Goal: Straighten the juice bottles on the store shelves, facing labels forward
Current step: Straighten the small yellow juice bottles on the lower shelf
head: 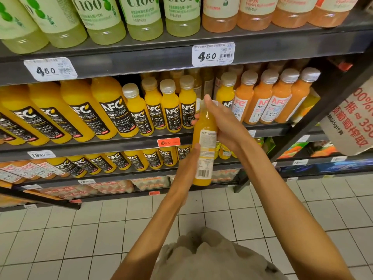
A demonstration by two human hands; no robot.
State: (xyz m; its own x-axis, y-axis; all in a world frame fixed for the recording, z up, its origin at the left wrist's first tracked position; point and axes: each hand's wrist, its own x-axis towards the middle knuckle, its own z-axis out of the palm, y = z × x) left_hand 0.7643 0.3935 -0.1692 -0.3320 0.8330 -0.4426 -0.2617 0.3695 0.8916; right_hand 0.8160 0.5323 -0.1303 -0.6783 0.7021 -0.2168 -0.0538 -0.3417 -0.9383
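I hold a small yellow NFC orange juice bottle (pixel 204 146) upright in front of the middle shelf (pixel 121 144), off the shelf. Its white back label with the barcode faces me. My right hand (pixel 222 122) grips its neck and upper body, and my left hand (pixel 188 166) grips its lower half from the left. Behind it, a gap shows in the row of small NFC orange bottles (pixel 170 108), whose black labels face forward.
Large NFC orange bottles (pixel 80 114) fill the shelf's left, paler orange NFC bottles (pixel 268 100) its right. Green C100 bottles (pixel 141 17) and pink juice bottles (pixel 256 13) stand above. More juice rows and egg cartons (pixel 113 186) sit lower. A hanging printed sign (pixel 353 122) is at the right. White floor tiles (pixel 101 229) lie below.
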